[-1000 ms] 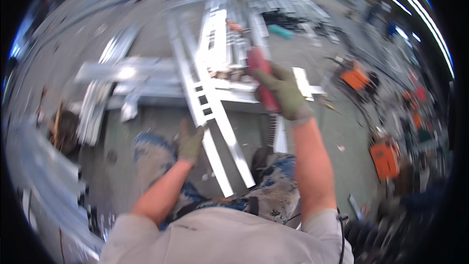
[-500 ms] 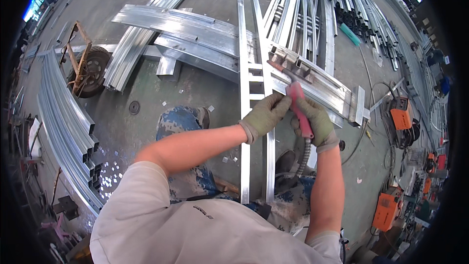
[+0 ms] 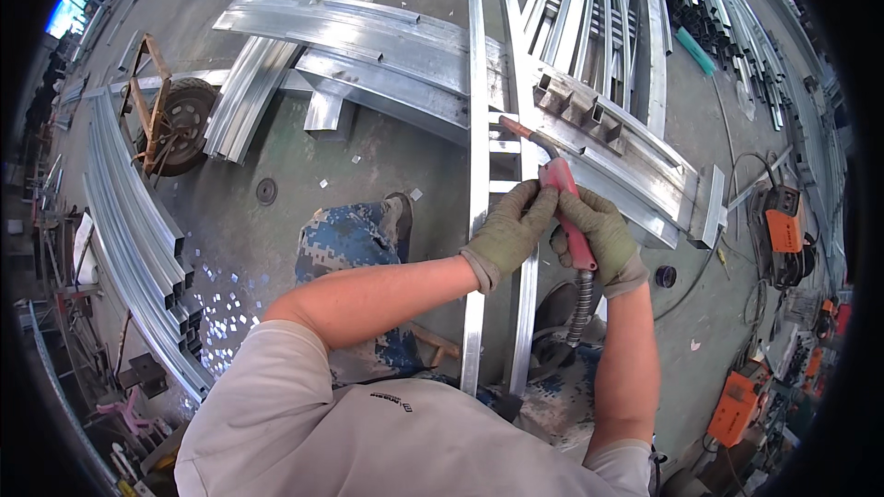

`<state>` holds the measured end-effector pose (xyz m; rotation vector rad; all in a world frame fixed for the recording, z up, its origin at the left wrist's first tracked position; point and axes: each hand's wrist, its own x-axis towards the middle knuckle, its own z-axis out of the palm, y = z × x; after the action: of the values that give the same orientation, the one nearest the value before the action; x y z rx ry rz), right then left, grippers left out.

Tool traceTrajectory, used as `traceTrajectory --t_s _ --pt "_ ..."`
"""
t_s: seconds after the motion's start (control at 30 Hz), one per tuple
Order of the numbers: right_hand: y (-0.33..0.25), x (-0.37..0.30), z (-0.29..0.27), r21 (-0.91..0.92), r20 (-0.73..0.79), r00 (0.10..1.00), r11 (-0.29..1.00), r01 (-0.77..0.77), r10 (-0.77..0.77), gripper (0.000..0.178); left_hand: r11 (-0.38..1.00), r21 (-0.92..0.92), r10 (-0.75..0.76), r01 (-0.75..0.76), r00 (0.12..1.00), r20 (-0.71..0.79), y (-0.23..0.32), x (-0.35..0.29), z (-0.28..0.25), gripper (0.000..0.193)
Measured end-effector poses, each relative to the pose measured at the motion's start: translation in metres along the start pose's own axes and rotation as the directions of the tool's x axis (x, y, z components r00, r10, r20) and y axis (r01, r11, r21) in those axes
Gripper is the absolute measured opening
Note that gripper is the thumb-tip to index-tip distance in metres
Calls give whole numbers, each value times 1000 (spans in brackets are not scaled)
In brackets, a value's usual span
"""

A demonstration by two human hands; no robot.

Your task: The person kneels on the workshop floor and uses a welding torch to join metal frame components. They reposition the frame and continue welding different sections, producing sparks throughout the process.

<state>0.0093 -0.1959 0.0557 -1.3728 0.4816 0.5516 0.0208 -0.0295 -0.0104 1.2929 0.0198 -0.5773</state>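
A welding torch [image 3: 575, 237] with a pinkish-red handle points up and to the left, its coppery nozzle over the top rung of a ladder-like metal frame [image 3: 477, 166]. My right hand [image 3: 608, 237], in an olive glove, is closed round the handle. The gloved left hand [image 3: 506, 235] pinches the front part of the same handle, its forearm crossing over the frame's left rail. Short rungs join the frame's two long rails just ahead of my hands. From the handle's rear end a ribbed cable [image 3: 582, 308] runs down toward my leg. Whether the nozzle touches metal, I cannot tell.
Wide metal channels [image 3: 396, 46] lie crosswise beneath the frame. Stacked profiles [image 3: 133, 212] line the left side, near a wheeled cart [image 3: 180, 129]. Orange machines [image 3: 783, 230] with cables stand at the right. Small shiny scraps [image 3: 230, 317] litter the floor.
The torch nozzle has shifted left relative to the frame, from the right rail to over the top rung. Both hands moved with it and keep their hold. The whole view has shifted slightly.
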Motion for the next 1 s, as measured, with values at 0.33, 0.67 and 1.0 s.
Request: traceTrajectory --t_s 0.33,0.67,1.0 --pt "5 8 -1 34 -3 999 999 -38 38 41 998 -56 31 -33 998 -52 -4 1 2 34" --pt "13 19 -1 99 40 999 995 15 -19 44 995 -91 28 -30 999 -25 6 1 3 39" --pt "9 23 2 64 84 996 998 9 -15 45 999 -41 6 -8 999 -47 3 3 -1 38"
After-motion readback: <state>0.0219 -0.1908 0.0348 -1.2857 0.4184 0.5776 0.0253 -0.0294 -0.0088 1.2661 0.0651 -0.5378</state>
